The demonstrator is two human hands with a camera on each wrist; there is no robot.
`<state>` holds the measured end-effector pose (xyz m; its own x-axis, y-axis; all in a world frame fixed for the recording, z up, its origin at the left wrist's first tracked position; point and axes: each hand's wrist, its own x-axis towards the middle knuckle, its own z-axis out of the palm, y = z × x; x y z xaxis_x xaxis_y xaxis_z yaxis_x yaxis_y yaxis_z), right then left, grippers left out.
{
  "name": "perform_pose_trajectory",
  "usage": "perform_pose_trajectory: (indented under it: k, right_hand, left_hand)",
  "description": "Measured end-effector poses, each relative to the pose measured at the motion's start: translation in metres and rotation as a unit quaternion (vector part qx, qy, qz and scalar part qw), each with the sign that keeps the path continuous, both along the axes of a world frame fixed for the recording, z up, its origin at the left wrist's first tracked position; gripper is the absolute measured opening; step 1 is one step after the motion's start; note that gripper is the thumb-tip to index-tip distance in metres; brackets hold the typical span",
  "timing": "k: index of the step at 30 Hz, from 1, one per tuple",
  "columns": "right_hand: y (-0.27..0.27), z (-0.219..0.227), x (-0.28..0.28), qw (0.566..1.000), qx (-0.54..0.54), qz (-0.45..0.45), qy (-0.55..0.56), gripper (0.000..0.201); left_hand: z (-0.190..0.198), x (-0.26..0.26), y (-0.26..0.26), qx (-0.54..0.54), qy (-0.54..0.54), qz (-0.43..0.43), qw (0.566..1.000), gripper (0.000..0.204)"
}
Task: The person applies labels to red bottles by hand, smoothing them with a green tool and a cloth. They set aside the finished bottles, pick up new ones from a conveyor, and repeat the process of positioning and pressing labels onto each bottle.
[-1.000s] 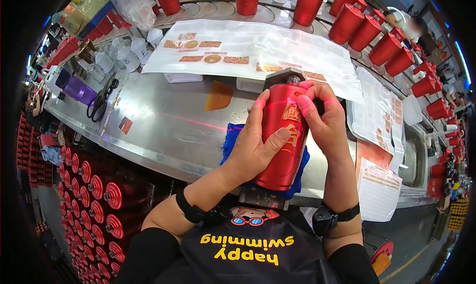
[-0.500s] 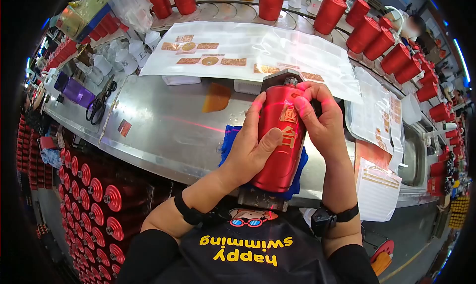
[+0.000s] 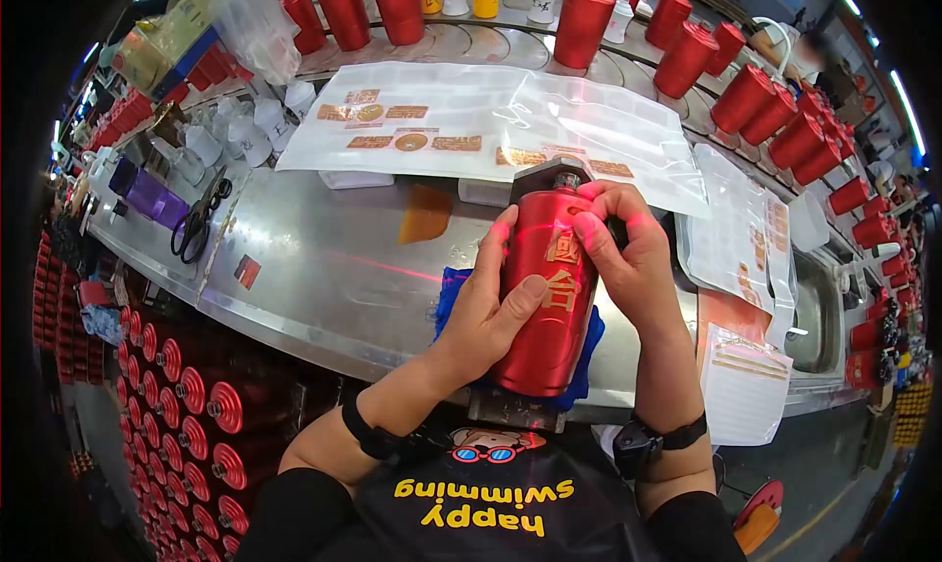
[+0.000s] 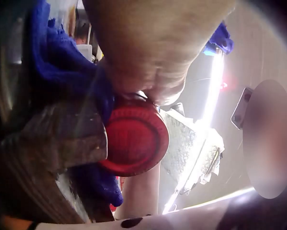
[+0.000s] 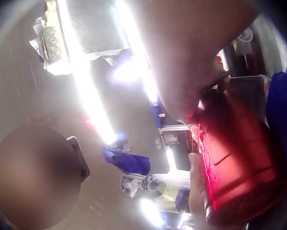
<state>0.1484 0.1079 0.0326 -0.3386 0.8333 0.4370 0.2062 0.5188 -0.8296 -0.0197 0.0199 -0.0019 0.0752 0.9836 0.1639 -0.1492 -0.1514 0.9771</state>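
Note:
In the head view a red bottle (image 3: pixel 530 361) with raised gold characters (image 3: pixel 561 292) leans over a blue cloth (image 3: pixel 454 289). Its threaded neck sits at a dark angular holder (image 3: pixel 551 172). My left hand (image 3: pixel 481 317) grips the bottle's left side, thumb laid on the front beside the lower character. Up near the shoulder, my right hand (image 3: pixel 633 253) has its thumb on the front beside the upper character, fingers bent at the top edge. The left wrist view shows the round bottle base (image 4: pixel 136 141); the right wrist view shows the bottle's red side (image 5: pixel 244 163).
White sheets (image 3: pixel 589 110) with gold stickers lie behind the bottle. Scissors (image 3: pixel 199 223) and a purple bottle (image 3: pixel 152 197) are at left, beside an amber scraper-like piece (image 3: pixel 425 215). Red bottles ride a curved conveyor (image 3: pixel 471 37); many more (image 3: pixel 186 390) are stacked lower left. A sink (image 3: pixel 814 317) is at right.
My left thumb has slid left off the lower gold character, which now shows whole. The right hand keeps its place near the top. Conveyor bottles have moved right, and the head view has tilted slightly up.

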Motion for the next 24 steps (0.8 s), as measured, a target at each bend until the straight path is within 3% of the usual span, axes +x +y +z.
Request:
perform_pose_trajectory:
  k: [10, 24]
  right_hand:
    - [0.002, 0.003, 0.003, 0.999, -0.013, 0.02, 0.026, 0.016]
    - [0.0, 0.009, 0.003, 1.0, 0.01, 0.011, -0.023, 0.015]
  left_hand:
    - [0.001, -0.002, 0.001, -0.012, 0.004, -0.008, 1.0, 0.091]
    - [0.01, 0.004, 0.006, -0.022, 0.015, 0.024, 0.999, 0.083]
